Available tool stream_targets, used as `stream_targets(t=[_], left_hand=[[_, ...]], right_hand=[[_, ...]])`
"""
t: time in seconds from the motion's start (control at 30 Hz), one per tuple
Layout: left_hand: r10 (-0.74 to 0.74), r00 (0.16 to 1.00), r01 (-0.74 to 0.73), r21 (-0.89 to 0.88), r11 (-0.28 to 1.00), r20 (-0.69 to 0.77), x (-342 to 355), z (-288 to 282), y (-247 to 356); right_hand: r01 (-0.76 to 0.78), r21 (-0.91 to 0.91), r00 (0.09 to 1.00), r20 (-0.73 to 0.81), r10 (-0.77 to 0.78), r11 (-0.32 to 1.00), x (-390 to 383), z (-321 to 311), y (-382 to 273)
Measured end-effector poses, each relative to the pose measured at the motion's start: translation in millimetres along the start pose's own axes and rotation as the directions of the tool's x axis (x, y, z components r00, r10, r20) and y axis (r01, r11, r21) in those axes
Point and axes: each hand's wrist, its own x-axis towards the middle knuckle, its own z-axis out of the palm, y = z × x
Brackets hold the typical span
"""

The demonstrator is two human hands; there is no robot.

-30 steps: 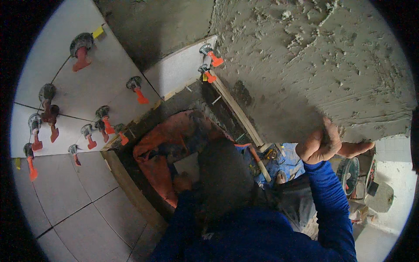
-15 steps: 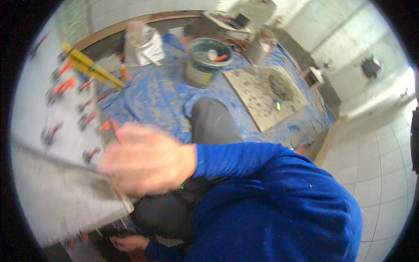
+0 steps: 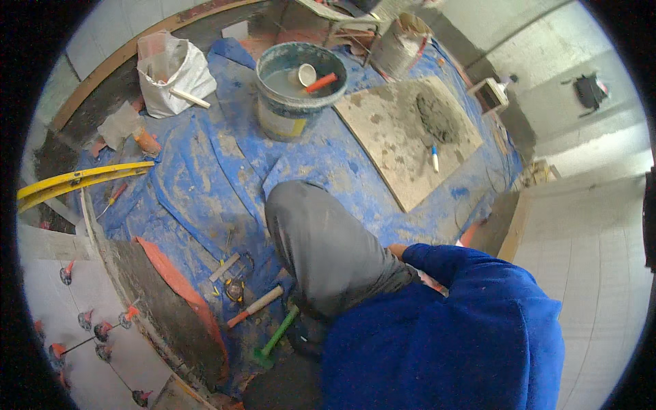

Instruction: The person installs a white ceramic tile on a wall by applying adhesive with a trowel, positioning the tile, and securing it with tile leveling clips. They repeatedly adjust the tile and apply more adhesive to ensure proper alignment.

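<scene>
My right hand (image 3: 397, 251) shows only in part behind my grey-clad knee (image 3: 318, 239); its fingers are hidden. My left hand is out of sight. On the blue sheet (image 3: 198, 178) beside my leg lie a wood-handled hammer (image 3: 270, 297), a green rubber mallet (image 3: 277, 342), a tape measure (image 3: 234, 290) and small hand tools. At the lower left, pale tiles (image 3: 75, 280) carry several red levelling clips (image 3: 102, 331).
A bucket (image 3: 287, 116) of grey liquid stands ahead, beside a white sack (image 3: 157, 68) and another bag (image 3: 400, 48). A board (image 3: 372, 137) holds wet mortar (image 3: 437, 119) and a white tool (image 3: 434, 159). A yellow level (image 3: 82, 178) is left, tiled surface (image 3: 594, 273) right.
My view has swung from the mortar-coated slab and clipped tiles toward the floor. My right hand has left the slab and dropped behind my knee; my left hand has gone out of sight.
</scene>
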Motion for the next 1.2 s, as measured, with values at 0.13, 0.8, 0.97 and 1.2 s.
stream_targets(t=[0.13, 0.8, 0.97, 1.2], left_hand=[[-0.018, 1.0, 0.018, 0.008, 1.0, -0.014, -4.6, -0.1, 49.2], [-0.005, 1.0, 0.005, 0.049, 0.999, -0.004, -18.3, -104.4, 211.9], [-0.056, 0.998, 0.055, 0.037, 0.998, 0.025, -25.5, -129.4, 210.0], [-0.114, 0.994, 0.114, 0.089, 0.989, -0.007, -36.5, -150.0, 208.6]], right_hand=[[-0.187, -0.206, 0.982, -0.016, 0.187, 0.961, 42.8, -146.6, 3.5], [0.364, 0.447, -0.207, -0.817, 0.539, 0.817, 90.9, -346.1, 86.1], [0.36, 0.079, -0.245, -0.953, 0.176, 0.93, 132.5, -439.8, 32.5], [-0.418, -0.303, 0.651, -0.758, 0.05, 0.856, 214.9, -534.5, 74.1]])
